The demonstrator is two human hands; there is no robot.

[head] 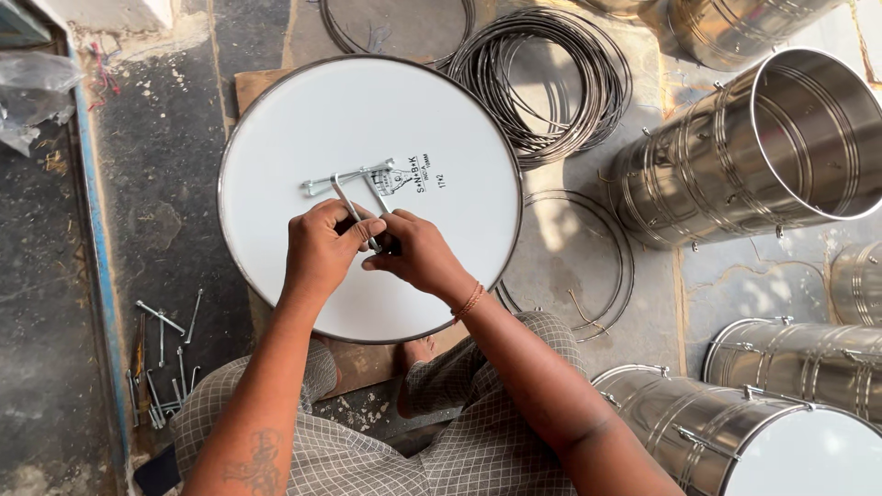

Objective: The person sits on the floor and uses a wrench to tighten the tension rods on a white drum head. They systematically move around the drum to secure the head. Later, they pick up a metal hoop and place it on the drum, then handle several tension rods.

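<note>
While we sit on the floor (165, 184) with the big white drum head (367, 119) flat in front of our knees, the step in hand looks like sorting out the metal tension rods for fitting. Around us lie the largest pieces: an open steel drum shell (735, 156) on its side to the right, more shells (799, 358) lower right, and one finished drum (735, 441) by our right knee. Beyond the head rests a coil of wire hoops (551, 83), with a single hoop (588, 257) lying just beside the head's right edge.

On the head itself, near its middle, a small cluster of metal rods (354, 176) lies touching the white skin. Our left hand (322, 248) and right hand (418, 253) meet just below that cluster. The left fingers (354, 225) are closed around one thin rod (344, 200) whose upper end reaches the cluster; the right fingers (381, 259) pinch its lower end, though whether they turn a nut there we cannot quite tell, since the knuckles hide it.

More loose rods (165, 354) lie on the floor by our left knee, well apart from the head.

We judge the next move calls for a steady two-handed grip and keeping the rod's end free of the skin.
</note>
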